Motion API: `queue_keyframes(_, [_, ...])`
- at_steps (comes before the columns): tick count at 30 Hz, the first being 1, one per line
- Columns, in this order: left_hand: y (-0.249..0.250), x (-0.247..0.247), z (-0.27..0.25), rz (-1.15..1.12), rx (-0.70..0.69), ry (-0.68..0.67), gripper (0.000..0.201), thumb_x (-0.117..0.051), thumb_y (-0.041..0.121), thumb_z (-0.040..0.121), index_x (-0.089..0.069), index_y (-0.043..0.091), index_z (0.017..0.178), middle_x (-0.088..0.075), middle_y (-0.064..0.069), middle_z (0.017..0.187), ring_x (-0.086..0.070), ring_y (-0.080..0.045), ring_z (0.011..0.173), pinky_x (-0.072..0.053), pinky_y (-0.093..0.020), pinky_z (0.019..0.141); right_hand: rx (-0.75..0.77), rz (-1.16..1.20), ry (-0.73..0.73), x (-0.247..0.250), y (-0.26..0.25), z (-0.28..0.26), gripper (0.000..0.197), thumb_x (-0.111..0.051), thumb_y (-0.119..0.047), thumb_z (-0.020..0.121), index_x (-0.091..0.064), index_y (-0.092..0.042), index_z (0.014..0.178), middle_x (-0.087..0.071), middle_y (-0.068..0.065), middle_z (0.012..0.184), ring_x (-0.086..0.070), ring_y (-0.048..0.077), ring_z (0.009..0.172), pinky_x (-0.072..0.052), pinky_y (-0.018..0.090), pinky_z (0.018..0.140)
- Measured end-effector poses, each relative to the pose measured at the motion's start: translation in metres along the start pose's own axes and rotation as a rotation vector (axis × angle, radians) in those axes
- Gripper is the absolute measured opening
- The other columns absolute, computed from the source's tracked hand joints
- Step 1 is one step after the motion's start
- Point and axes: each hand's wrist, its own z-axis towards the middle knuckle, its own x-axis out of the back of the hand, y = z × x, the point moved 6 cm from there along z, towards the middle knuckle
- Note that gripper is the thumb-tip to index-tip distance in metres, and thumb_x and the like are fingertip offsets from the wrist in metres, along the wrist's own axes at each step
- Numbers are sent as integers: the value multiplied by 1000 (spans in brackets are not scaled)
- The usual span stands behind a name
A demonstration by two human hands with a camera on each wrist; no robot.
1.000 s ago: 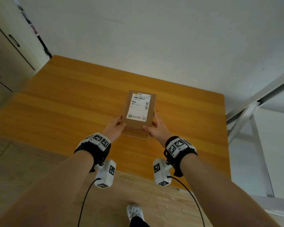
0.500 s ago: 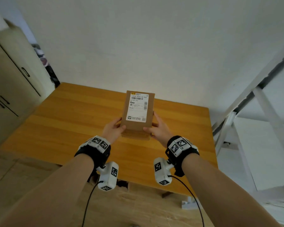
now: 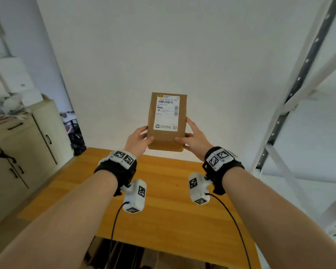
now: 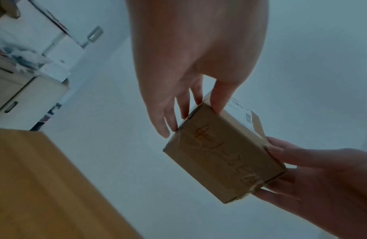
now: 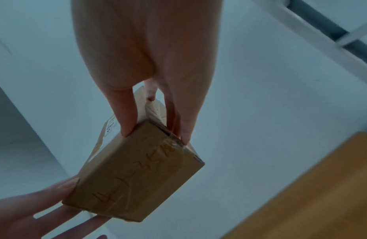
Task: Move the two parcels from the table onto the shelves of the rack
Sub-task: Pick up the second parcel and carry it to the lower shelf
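Note:
A brown cardboard parcel (image 3: pixel 166 137) with a white shipping label hangs in the air above the far edge of the wooden table (image 3: pixel 163 206), in front of the white wall. My left hand (image 3: pixel 139 139) grips its left side and my right hand (image 3: pixel 194 138) its right side, thumbs on the labelled face. In the left wrist view, the left hand's fingers (image 4: pixel 172 119) lie along the edge of the parcel (image 4: pixel 223 160). In the right wrist view, the right hand's fingers (image 5: pixel 127 116) clasp the parcel (image 5: pixel 135 174), which bears handwriting. No second parcel is in view.
The white metal rack (image 3: pixel 297 80) rises at the right, its shelves running off the frame. A beige cabinet (image 3: pixel 27 150) with clutter on top stands at the left. Cardboard boxes (image 3: pixel 124 253) sit under the table's near edge.
Both hands have lifted the parcel off the table and raised it in front of the wall. The head view has tilted upward, showing more of the rack and cabinet.

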Motion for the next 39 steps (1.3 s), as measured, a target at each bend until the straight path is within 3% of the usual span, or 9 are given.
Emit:
queue_keyframes(6, [69,13,-9,-17,-135,18,52,-56,8,91,-42,14,141,-52,-10,142,-48,-23,132,-40,-29,95,129,6,6,14,-72,-12,88,-63,3,84,-17,-33,150,-60,7,116,-57,26,114,-48,39,94])
queue_keyframes(10, [99,17,-17,-21,-197,24,54,-56,6,91,-41,14,141,-51,-10,143,-47,-23,133,-40,-29,95,185,-9,23,21,-100,-21,89,-64,2,83,-17,-33,150,-57,6,122,-52,29,126,-44,49,104])
queue_keyframes(13, [112,18,-22,-42,-215,24,55,-57,5,91,-39,15,142,-50,-10,144,-46,-22,134,-41,-30,96,216,-20,32,25,-116,-28,90,-64,4,82,-17,-32,150,-57,10,124,-52,29,126,-44,51,105])
queue_keyframes(19, [126,19,-34,-86,-226,30,55,-58,7,90,-41,17,141,-52,-11,142,-48,-22,133,-44,-20,63,253,-36,55,30,-135,-38,90,-66,3,80,-21,-34,148,-56,15,134,-52,28,127,-44,51,105])
queue_keyframes(25, [131,21,-56,-130,-231,48,55,-59,7,90,-43,17,141,-52,-11,142,-52,-21,126,-42,-21,64,253,-17,39,30,-141,-59,87,-67,4,80,-25,-33,146,-57,13,132,-52,28,127,-41,51,108])
queue_keyframes(28, [132,22,-73,-139,-245,50,54,-58,6,90,-44,16,140,-52,-10,142,-54,-17,114,-42,-21,65,255,-14,49,30,-144,-77,85,-66,4,80,-26,-32,146,-59,10,126,-53,27,126,-42,50,108])
queue_keyframes(31, [130,18,-93,-133,-244,34,54,-57,7,90,-43,17,141,-52,-8,143,-52,-22,126,-45,-23,67,240,-10,63,32,-141,-101,83,-67,4,80,-27,-28,146,-57,12,126,-55,26,124,-42,48,107])
queue_keyframes(34, [124,11,-116,-126,-236,11,56,-57,8,91,-41,18,143,-51,-7,144,-49,-23,131,-45,-31,79,223,-11,82,37,-133,-128,80,-66,4,81,-28,-24,146,-56,13,129,-53,27,126,-44,48,107])
queue_keyframes(39, [113,-6,-151,-125,-227,-26,55,-57,7,91,-42,19,142,-51,-8,144,-49,-23,131,-44,-19,65,186,-10,124,46,-118,-176,74,-66,3,82,-31,-17,144,-54,14,135,-54,27,124,-49,41,100])
